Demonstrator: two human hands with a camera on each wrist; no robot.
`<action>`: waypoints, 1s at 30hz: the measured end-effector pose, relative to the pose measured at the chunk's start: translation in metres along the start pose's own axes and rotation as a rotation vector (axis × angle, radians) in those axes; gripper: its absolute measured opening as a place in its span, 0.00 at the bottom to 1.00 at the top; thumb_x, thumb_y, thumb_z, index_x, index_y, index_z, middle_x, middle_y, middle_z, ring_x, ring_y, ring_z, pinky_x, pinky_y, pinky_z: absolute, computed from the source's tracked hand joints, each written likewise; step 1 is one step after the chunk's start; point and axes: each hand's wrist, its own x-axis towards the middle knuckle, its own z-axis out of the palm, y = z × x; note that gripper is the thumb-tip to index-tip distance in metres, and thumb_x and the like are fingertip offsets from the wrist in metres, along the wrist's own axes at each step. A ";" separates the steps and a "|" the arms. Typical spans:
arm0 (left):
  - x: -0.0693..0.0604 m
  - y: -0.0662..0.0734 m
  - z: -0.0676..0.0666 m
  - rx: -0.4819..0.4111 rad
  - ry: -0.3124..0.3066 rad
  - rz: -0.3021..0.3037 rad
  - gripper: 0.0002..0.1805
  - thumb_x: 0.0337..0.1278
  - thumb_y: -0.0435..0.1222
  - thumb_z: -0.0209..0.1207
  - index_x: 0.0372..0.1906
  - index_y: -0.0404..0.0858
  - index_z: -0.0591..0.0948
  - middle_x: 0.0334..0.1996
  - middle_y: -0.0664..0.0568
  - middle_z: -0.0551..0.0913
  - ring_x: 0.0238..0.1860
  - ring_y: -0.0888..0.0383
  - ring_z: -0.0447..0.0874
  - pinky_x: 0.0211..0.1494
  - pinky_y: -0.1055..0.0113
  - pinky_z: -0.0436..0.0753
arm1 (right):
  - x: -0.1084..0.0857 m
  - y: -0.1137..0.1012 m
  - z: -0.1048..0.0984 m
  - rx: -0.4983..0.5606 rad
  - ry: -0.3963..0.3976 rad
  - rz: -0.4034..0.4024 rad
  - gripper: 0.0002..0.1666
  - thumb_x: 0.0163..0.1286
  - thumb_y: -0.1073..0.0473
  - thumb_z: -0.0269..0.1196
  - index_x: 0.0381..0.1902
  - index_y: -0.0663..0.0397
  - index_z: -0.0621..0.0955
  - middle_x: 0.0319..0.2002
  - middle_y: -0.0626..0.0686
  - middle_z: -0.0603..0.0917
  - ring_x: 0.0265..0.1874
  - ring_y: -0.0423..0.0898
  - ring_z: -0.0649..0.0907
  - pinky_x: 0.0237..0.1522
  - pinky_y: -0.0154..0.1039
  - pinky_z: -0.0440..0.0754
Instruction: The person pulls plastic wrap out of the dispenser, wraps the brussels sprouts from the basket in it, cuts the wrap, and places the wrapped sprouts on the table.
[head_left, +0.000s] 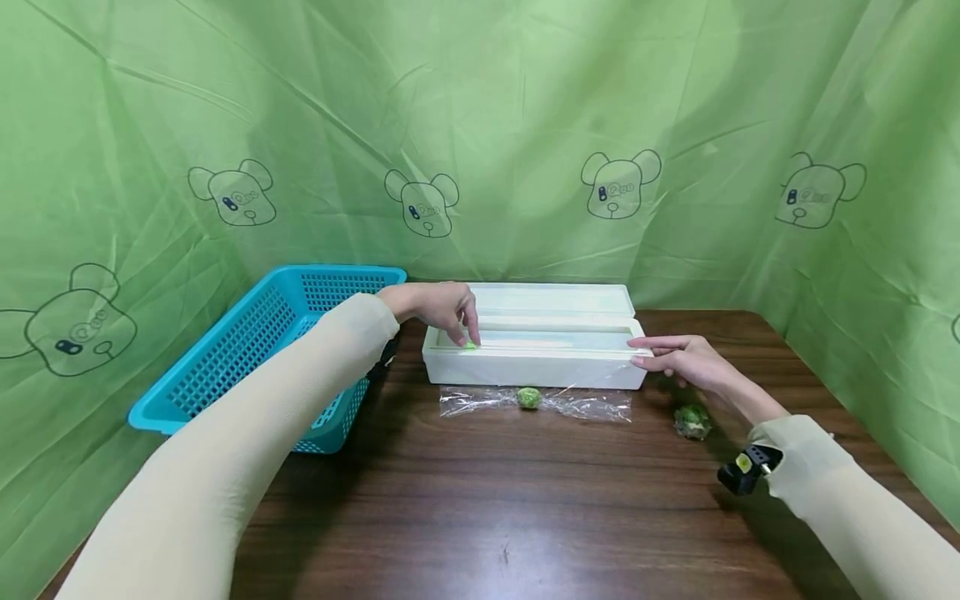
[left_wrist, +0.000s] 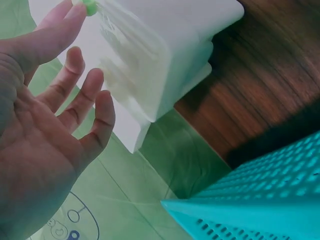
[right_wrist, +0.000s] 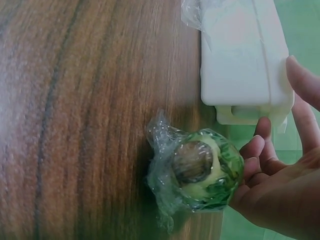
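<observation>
A long white cling film dispenser [head_left: 536, 371] lies across the table with its lid raised at the back. My left hand [head_left: 442, 305] reaches over its left end. Thumb and index finger pinch a small green slide cutter [left_wrist: 90, 7], while the other fingers are spread. My right hand [head_left: 688, 363] grips the dispenser's right end between thumb and fingers. Clear cling film [head_left: 480, 401] stretches along the dispenser's front, and a small green Brussels sprout [head_left: 529, 397] lies in its middle. Beneath my right wrist sits another sprout [right_wrist: 215, 175], wrapped in film, its brown stem end showing.
A blue perforated plastic basket [head_left: 225, 346] stands at the left, partly behind my left sleeve. Green cloth [head_left: 517, 125] with bear drawings encloses the back and sides of the brown wooden table [head_left: 510, 508].
</observation>
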 end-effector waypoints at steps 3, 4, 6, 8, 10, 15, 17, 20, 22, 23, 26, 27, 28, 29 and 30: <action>-0.006 -0.003 -0.002 0.001 -0.009 -0.019 0.10 0.59 0.26 0.72 0.45 0.40 0.93 0.47 0.50 0.83 0.44 0.55 0.76 0.47 0.64 0.77 | 0.000 0.000 0.001 0.007 0.000 0.000 0.37 0.70 0.48 0.73 0.72 0.57 0.78 0.38 0.43 0.80 0.27 0.39 0.74 0.27 0.38 0.72; -0.008 -0.004 -0.002 -0.001 -0.013 -0.026 0.10 0.59 0.26 0.72 0.44 0.40 0.93 0.47 0.49 0.83 0.44 0.55 0.76 0.47 0.64 0.77 | 0.000 0.000 0.001 0.003 0.002 0.000 0.37 0.70 0.48 0.74 0.72 0.56 0.79 0.38 0.43 0.80 0.27 0.39 0.74 0.27 0.38 0.72; -0.012 -0.007 -0.003 0.001 -0.016 -0.043 0.10 0.59 0.26 0.72 0.44 0.40 0.93 0.46 0.50 0.83 0.42 0.56 0.76 0.45 0.65 0.77 | 0.000 0.000 0.001 -0.009 0.002 -0.006 0.37 0.70 0.47 0.74 0.71 0.56 0.79 0.38 0.43 0.81 0.27 0.40 0.74 0.26 0.38 0.72; -0.014 -0.011 -0.003 0.000 -0.019 -0.059 0.10 0.59 0.26 0.72 0.43 0.40 0.93 0.45 0.50 0.84 0.40 0.57 0.75 0.42 0.66 0.76 | 0.000 0.000 0.000 -0.028 0.005 -0.010 0.36 0.70 0.47 0.74 0.70 0.55 0.80 0.37 0.44 0.81 0.27 0.40 0.73 0.26 0.38 0.72; -0.017 -0.013 -0.004 -0.002 -0.020 -0.075 0.09 0.59 0.26 0.72 0.43 0.40 0.93 0.44 0.50 0.84 0.38 0.57 0.75 0.40 0.66 0.76 | 0.000 0.000 -0.001 -0.041 0.003 -0.017 0.36 0.70 0.46 0.73 0.71 0.55 0.80 0.35 0.45 0.79 0.26 0.41 0.73 0.25 0.38 0.72; -0.022 -0.016 -0.005 -0.006 -0.024 -0.102 0.09 0.58 0.26 0.72 0.41 0.40 0.93 0.43 0.51 0.86 0.36 0.57 0.76 0.39 0.66 0.77 | 0.001 0.000 -0.002 -0.055 -0.005 -0.023 0.37 0.70 0.46 0.73 0.71 0.55 0.79 0.32 0.46 0.75 0.25 0.41 0.72 0.24 0.39 0.72; -0.022 -0.016 -0.005 -0.007 -0.025 -0.108 0.08 0.58 0.26 0.72 0.40 0.40 0.93 0.43 0.51 0.86 0.37 0.57 0.75 0.40 0.65 0.77 | 0.001 0.001 -0.002 -0.060 -0.007 -0.024 0.37 0.70 0.46 0.73 0.71 0.56 0.79 0.33 0.46 0.76 0.26 0.41 0.73 0.25 0.39 0.72; -0.023 -0.017 -0.005 -0.014 -0.026 -0.130 0.08 0.58 0.25 0.72 0.39 0.40 0.93 0.43 0.51 0.86 0.40 0.56 0.74 0.41 0.64 0.76 | 0.001 0.002 -0.001 -0.060 -0.009 -0.024 0.37 0.70 0.46 0.73 0.71 0.56 0.79 0.35 0.46 0.77 0.26 0.40 0.73 0.25 0.39 0.73; -0.023 -0.017 -0.006 -0.010 -0.035 -0.144 0.08 0.58 0.25 0.72 0.38 0.40 0.93 0.44 0.51 0.87 0.41 0.56 0.73 0.42 0.64 0.76 | 0.000 0.002 -0.001 -0.059 -0.010 -0.022 0.37 0.70 0.46 0.73 0.72 0.56 0.79 0.35 0.46 0.77 0.26 0.40 0.73 0.25 0.39 0.72; -0.024 -0.017 -0.007 -0.010 -0.042 -0.158 0.08 0.59 0.25 0.72 0.38 0.40 0.92 0.44 0.52 0.87 0.40 0.56 0.73 0.42 0.65 0.76 | 0.000 0.001 -0.001 -0.055 -0.010 -0.020 0.37 0.70 0.46 0.73 0.71 0.56 0.79 0.35 0.46 0.77 0.26 0.40 0.73 0.25 0.39 0.72; -0.028 -0.020 -0.010 -0.015 -0.060 -0.184 0.07 0.59 0.25 0.71 0.39 0.39 0.92 0.43 0.53 0.89 0.36 0.58 0.73 0.39 0.67 0.74 | 0.000 -0.001 -0.001 -0.052 -0.005 -0.020 0.37 0.70 0.46 0.73 0.71 0.57 0.79 0.32 0.45 0.75 0.25 0.40 0.73 0.25 0.38 0.72; -0.029 -0.021 -0.010 -0.020 -0.065 -0.185 0.07 0.60 0.25 0.71 0.39 0.38 0.92 0.42 0.53 0.90 0.35 0.59 0.72 0.37 0.68 0.74 | 0.000 -0.002 -0.001 -0.049 -0.004 -0.018 0.37 0.70 0.46 0.73 0.71 0.57 0.79 0.32 0.45 0.75 0.25 0.39 0.73 0.25 0.38 0.72; -0.030 -0.022 -0.010 -0.025 -0.069 -0.190 0.07 0.60 0.25 0.71 0.39 0.38 0.92 0.41 0.53 0.90 0.33 0.60 0.71 0.36 0.68 0.73 | 0.000 -0.002 0.000 -0.044 -0.004 -0.015 0.37 0.70 0.46 0.73 0.71 0.57 0.79 0.31 0.44 0.75 0.25 0.39 0.73 0.25 0.38 0.72; -0.031 -0.023 -0.009 -0.031 -0.069 -0.194 0.07 0.60 0.25 0.70 0.39 0.38 0.92 0.40 0.53 0.91 0.31 0.60 0.70 0.35 0.68 0.71 | 0.000 -0.003 0.000 -0.050 -0.007 -0.017 0.37 0.70 0.46 0.73 0.71 0.57 0.79 0.30 0.44 0.75 0.25 0.39 0.73 0.25 0.38 0.72; -0.031 -0.025 -0.009 -0.035 -0.067 -0.191 0.07 0.60 0.25 0.70 0.40 0.38 0.92 0.40 0.52 0.90 0.31 0.60 0.69 0.35 0.69 0.71 | 0.000 -0.003 0.000 -0.048 -0.010 -0.017 0.37 0.70 0.46 0.73 0.71 0.57 0.79 0.30 0.44 0.75 0.25 0.39 0.73 0.25 0.38 0.72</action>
